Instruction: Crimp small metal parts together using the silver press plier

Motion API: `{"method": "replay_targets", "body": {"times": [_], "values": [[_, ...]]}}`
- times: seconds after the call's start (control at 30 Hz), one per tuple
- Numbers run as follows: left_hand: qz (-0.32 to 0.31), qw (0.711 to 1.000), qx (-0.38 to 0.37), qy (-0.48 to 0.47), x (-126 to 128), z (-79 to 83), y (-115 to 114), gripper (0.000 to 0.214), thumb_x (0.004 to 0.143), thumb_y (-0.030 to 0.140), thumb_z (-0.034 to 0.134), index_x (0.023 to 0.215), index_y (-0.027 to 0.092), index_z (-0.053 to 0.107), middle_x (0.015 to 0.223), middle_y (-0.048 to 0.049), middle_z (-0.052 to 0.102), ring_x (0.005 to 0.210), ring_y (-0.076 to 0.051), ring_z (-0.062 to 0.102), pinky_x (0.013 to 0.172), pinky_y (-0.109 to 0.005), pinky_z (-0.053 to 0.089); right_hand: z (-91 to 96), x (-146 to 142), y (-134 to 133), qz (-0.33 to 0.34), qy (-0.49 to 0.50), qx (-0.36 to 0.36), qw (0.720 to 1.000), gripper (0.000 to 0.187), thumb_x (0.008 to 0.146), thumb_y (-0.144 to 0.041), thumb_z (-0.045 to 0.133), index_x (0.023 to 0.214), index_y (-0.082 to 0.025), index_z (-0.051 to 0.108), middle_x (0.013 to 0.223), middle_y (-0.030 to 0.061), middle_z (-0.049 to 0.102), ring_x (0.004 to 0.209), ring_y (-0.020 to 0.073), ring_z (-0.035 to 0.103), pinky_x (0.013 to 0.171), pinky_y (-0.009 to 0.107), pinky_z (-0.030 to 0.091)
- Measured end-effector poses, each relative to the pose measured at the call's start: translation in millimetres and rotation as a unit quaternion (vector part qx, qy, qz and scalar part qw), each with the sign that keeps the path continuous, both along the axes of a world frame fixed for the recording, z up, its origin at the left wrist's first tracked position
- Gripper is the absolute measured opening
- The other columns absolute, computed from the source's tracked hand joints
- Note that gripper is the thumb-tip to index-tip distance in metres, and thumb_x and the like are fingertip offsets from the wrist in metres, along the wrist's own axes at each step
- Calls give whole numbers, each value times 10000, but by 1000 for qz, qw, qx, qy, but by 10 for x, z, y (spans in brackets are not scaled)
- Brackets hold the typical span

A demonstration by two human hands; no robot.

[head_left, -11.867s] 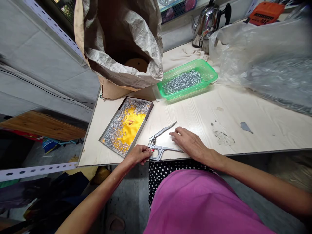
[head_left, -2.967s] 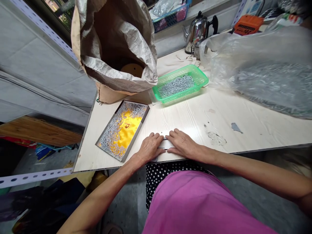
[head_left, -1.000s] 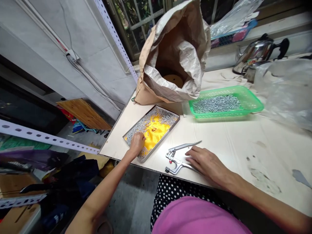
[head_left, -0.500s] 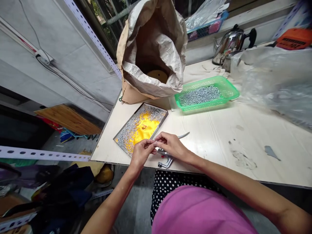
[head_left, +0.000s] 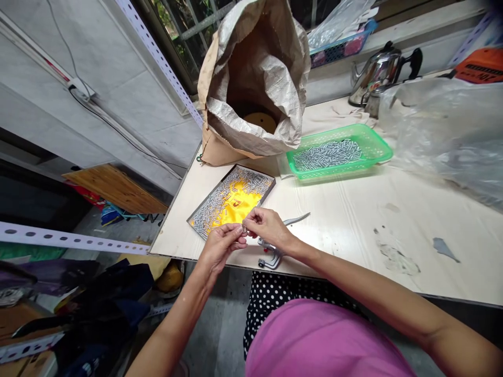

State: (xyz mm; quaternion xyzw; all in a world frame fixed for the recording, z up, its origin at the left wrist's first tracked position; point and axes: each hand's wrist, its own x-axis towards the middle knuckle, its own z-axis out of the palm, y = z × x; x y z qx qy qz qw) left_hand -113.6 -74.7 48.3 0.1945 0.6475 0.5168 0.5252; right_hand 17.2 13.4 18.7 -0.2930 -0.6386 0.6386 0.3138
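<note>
My left hand (head_left: 226, 243) and my right hand (head_left: 269, 228) meet above the table's front edge, fingertips pinched together. Between them is a small shiny metal piece (head_left: 244, 229), mostly covered by the fingers, so its kind is unclear. Just behind the hands lies a shallow tray (head_left: 271, 186) with many small silvery pins (head_left: 212, 201) on a bright yellow bottom. Under my right hand sits a grey metal hand tool (head_left: 271, 259), partly hidden, with a curved handle (head_left: 296, 219) sticking out beyond the hand.
A large open paper sack (head_left: 220, 149) stands behind the tray. To its right is a green plastic basket (head_left: 377, 152) holding more silvery pins. A clear plastic bag (head_left: 444, 125) and a metal kettle (head_left: 377, 73) are at the right rear. A grey scrap (head_left: 446, 248) lies on the table.
Both hands have shifted slightly left, still pinched together, and the metal piece between them shows more. The whole view has drifted a little, moving the table's things rightward in the picture.
</note>
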Motion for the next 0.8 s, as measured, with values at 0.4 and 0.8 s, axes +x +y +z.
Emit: {"method": "replay_targets", "body": {"times": [0.4,0.8], "values": [[73,978,59,185,-181,-61,-59,469,519,434,868,800,117,666,686,-1,654,546,-89,572,539,-216,501,253,-489,583,50,-133,376,916,304,852,-194,673,1126,-125,563,1090,123,614,958,210,584,831,340,453],[-149,967,-110,174,222,-604,-131,389,592,485,775,715,126,688,522,36,550,426,-55,373,396,-186,246,-516,1243,-299,17,-297,408,863,238,911,-273,605,1120,-161,634,1003,107,619,921,245,540,785,386,461]]}}
